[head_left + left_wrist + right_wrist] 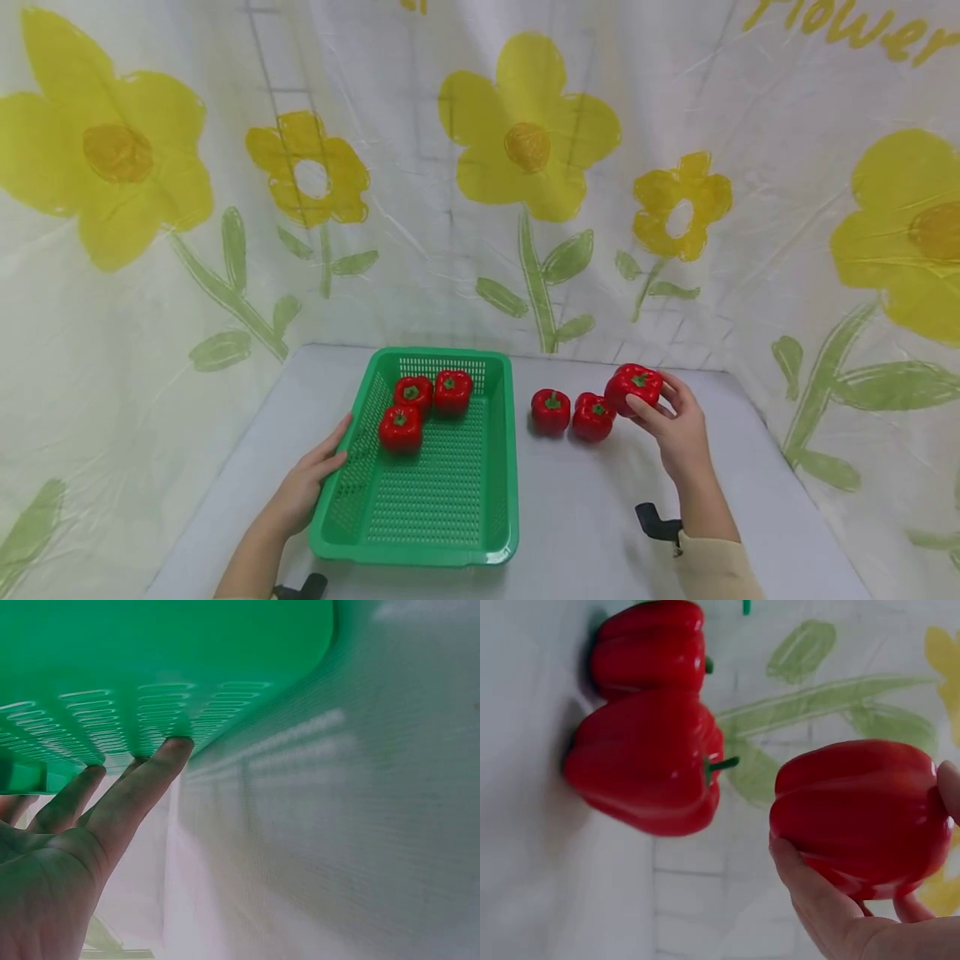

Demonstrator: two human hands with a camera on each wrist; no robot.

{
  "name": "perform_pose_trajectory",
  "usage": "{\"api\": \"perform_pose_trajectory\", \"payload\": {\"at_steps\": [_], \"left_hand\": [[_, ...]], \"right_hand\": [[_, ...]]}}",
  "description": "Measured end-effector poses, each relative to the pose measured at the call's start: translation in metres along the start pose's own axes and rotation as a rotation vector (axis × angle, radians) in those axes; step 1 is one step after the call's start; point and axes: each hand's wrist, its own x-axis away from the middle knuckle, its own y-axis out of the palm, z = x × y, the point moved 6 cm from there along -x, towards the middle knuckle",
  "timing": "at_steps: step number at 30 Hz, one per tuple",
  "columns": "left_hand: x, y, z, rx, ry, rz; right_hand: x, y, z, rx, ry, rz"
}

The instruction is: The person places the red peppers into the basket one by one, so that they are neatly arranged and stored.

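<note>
Holding a red bell pepper (626,388) above the white table (585,508), well to the right of the green plastic basket (513,483)
The right hand (679,425) grasps this pepper by its sides between thumb and fingers; a light, even grip should be enough, and any move toward the basket would best go high, since two more bell peppers (551,412) stand on the table in between, with the basket's raised rim beyond them. The left hand (303,487) lies with extended, ungripping fingers against the basket's left wall, though how firmly they press is hard to judge; steady contact there should help stop it sliding. Three bell peppers (401,430) sit close together in the basket's far half, and a flower-patterned sheet (405,267) hangs behind the table
</note>
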Motion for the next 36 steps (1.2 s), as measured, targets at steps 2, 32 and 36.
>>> {"api": "perform_pose_trajectory", "payload": {"at_steps": [2,32,36], "left_hand": [[0.001,0.0,0.0,0.011,-0.008,-0.001],[0.0,-0.001,-0.001,-0.021,-0.008,0.005],[0.002,0.0,0.003,-0.022,0.002,0.006]], "right_hand": [[0.002,0.005,-0.004,-0.007,0.001,-0.009],[0.014,0.089,-0.024,0.066,-0.079,-0.213],[0.015,0.097,-0.024,0.073,-0.091,-0.214]]}}
